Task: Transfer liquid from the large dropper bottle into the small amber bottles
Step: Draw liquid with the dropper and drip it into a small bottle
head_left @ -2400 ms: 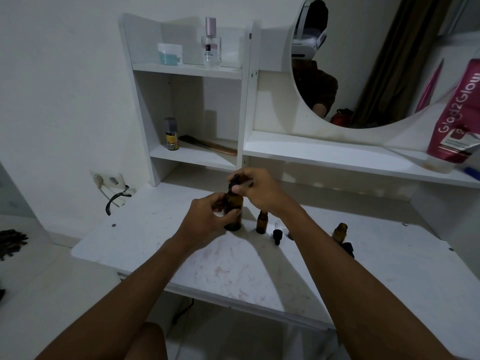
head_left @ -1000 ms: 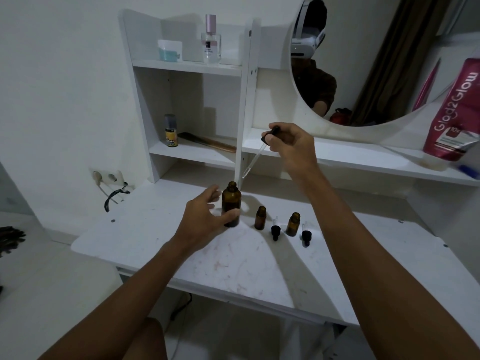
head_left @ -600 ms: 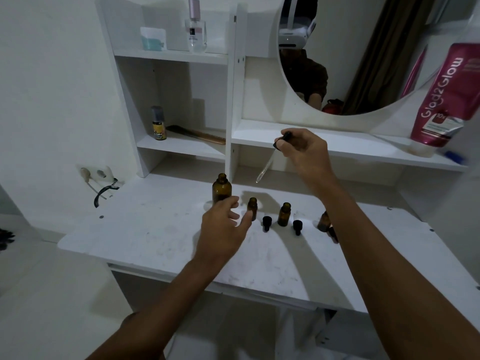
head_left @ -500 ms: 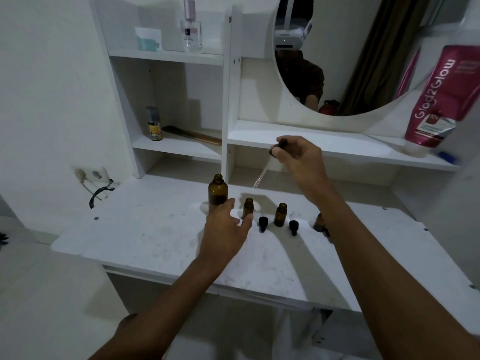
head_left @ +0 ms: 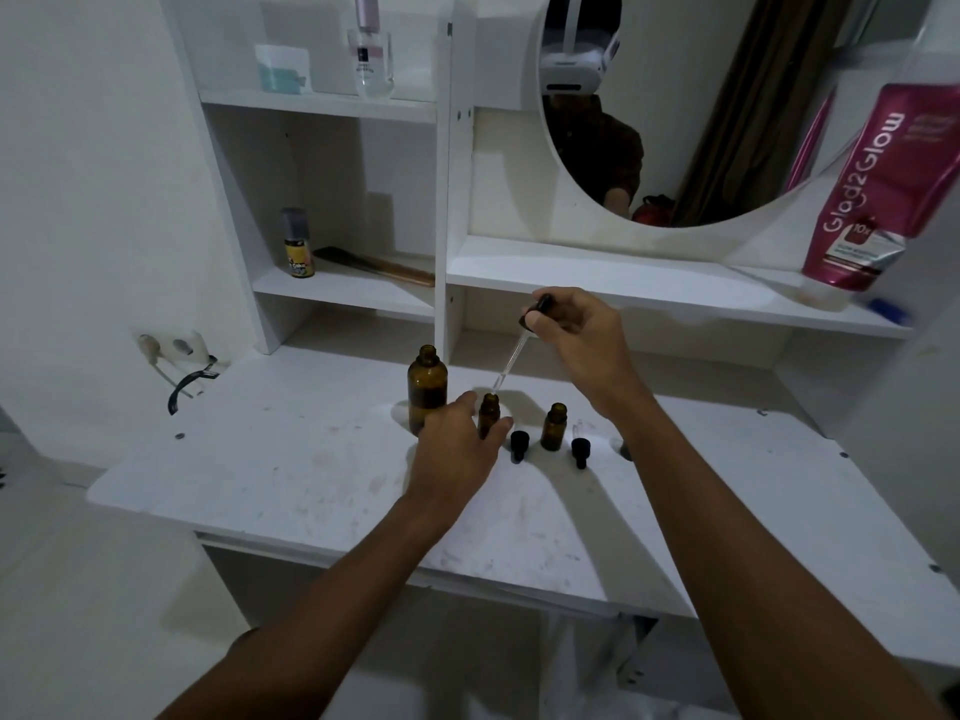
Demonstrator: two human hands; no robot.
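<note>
Left hand (head_left: 457, 449) fingers grasp a half-hidden small amber bottle (head_left: 488, 414); right hand (head_left: 576, 337) pinches the dropper (head_left: 514, 350).

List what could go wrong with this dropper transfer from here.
1. The dropper in the right hand is tilted, its tip just above the narrow mouth of the small amber bottle; drops may miss onto the table.
2. The left hand grips that bottle only with its fingertips; a nudge could tip it.
3. The large dropper bottle stands open beside the left hand and could be knocked.
</note>
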